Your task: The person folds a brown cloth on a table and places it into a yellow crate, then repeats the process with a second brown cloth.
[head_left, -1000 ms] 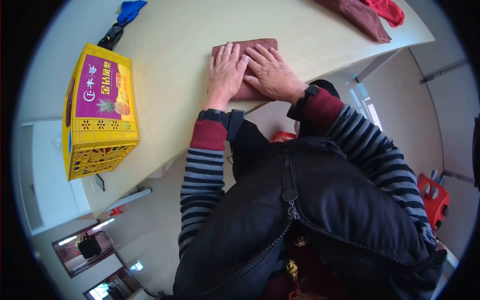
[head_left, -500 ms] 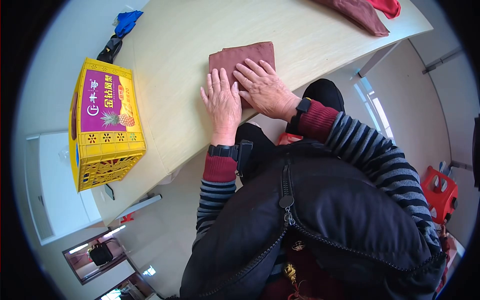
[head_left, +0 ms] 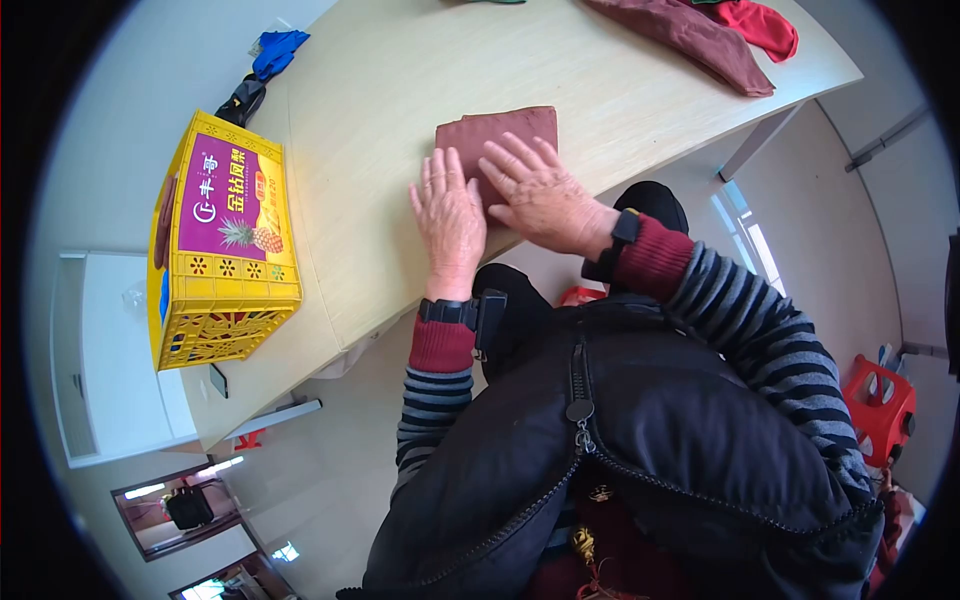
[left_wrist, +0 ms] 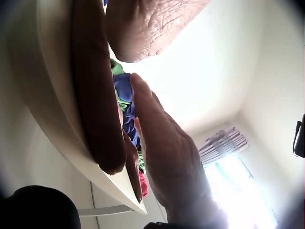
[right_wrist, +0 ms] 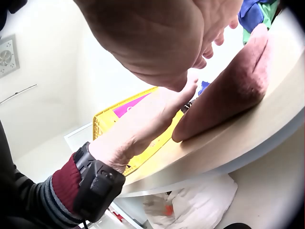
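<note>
A brown cloth folded into a thick, flat square (head_left: 500, 128) lies near the front edge of the table. The left hand (head_left: 452, 225) is over its near left corner, fingers straight and pointing away from the body. From the right, the right hand (head_left: 550, 197) reaches over the cloth's near right part with fingers extended and slightly spread. In the left wrist view the cloth (left_wrist: 93, 90) shows a rounded side edge, with the right hand (left_wrist: 167, 148) raised just above it. Neither hand grips anything. The palms hide the near part of the cloth in the head view.
A yellow plastic crate (head_left: 230, 270) with a purple pineapple label stands on the left. More brown cloth (head_left: 690, 40) and a red cloth (head_left: 762, 32) lie at the far right. A blue cloth (head_left: 278, 52) is at the far left, a phone-like object (head_left: 219, 381) below the crate.
Both hands have drawn back toward the body from lying flat across the cloth, uncovering more of its far part. The folded cloth stays in place while the head view shifts slightly.
</note>
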`<state>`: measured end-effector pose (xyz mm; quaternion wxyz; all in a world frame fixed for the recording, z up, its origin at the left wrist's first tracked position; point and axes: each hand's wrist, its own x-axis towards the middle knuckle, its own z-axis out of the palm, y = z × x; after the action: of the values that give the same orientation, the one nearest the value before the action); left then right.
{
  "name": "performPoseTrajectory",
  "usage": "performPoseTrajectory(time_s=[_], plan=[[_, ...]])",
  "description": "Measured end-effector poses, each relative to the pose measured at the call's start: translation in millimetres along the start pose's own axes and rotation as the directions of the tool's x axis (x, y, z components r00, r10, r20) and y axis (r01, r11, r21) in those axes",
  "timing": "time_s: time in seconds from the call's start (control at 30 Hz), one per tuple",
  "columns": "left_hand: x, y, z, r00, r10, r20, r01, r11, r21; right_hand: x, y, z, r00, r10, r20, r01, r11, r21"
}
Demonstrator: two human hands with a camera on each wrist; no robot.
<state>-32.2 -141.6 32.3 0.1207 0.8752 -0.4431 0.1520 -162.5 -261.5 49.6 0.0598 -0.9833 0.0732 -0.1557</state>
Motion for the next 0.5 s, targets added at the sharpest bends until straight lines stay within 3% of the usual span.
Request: performPoseTrajectory(time_s=[0.03,0.2,0.3,0.5], plan=[[2.0,2.5,2.6,0.999,0.052,0.003,-0.052,0.996,-0.071,0.4,-3.2,3.0,0.999,-0.016,-0.028,0.017,1.000,0.020],[1.8,-4.6,12.7,0.995,0.073,0.062,-0.067,0.994,-0.083,-8.9,3.8,15.4,0.998,-0.063,-0.023,0.064,0.998,0.022],[4.3,-7.2,12.0,0.994,0.061,0.090,-0.054,0.995,-0.081,1.6,15.9,14.3,0.992,-0.091,0.086,0.077,0.985,0.155],[32.0,-3.9,18.6,0.988,0.139,0.062,-0.130,0.983,-0.129,29.1,50.5,6.7,1.000,-0.028,0.008,0.027,0.998,0.061]])
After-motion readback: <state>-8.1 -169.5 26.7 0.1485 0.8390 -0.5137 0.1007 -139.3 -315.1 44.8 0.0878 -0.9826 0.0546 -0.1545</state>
